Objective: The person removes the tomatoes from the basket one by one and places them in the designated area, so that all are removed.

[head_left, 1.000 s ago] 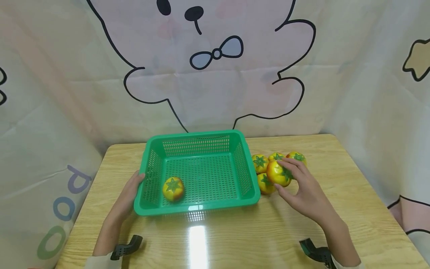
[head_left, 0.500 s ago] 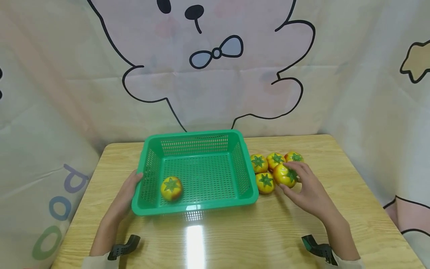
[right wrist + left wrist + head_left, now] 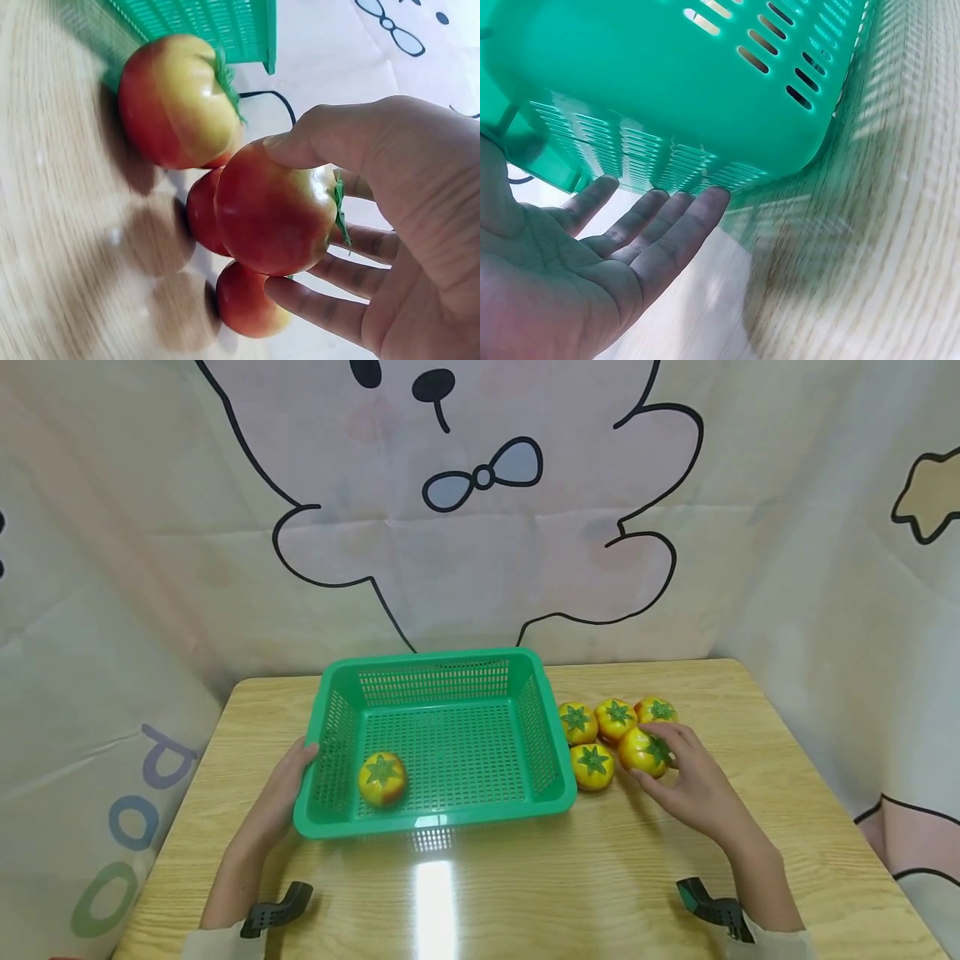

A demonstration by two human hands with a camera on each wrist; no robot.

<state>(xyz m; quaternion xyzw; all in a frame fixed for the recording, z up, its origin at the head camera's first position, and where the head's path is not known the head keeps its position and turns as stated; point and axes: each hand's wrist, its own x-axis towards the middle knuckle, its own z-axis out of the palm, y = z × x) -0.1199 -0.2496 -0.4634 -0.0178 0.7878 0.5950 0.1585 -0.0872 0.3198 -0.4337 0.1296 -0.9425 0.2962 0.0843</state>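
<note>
A green plastic basket (image 3: 480,812) with slotted walls stands on the table, one yellow-red tomato (image 3: 383,779) inside it at the left. My left hand (image 3: 281,789) holds the basket's left side, thumb on the rim; in the left wrist view its fingers (image 3: 679,240) reach under the rim along the outer wall. To the right of the basket, my right hand (image 3: 697,785) pinches another tomato (image 3: 641,753) with a green star-shaped top between thumb and fingers. In the right wrist view this tomato (image 3: 274,210) overlaps those behind it.
Several more tomatoes sit close by the basket's right side, among them a front one (image 3: 592,767) and a back one (image 3: 617,717). The wooden table (image 3: 510,893) ends at a printed cloth (image 3: 585,568) behind, with cloth at both sides too.
My right hand has moved slightly right with the pinched tomato, showing more of the front and back ones beside it. The left hand keeps its place on the basket.
</note>
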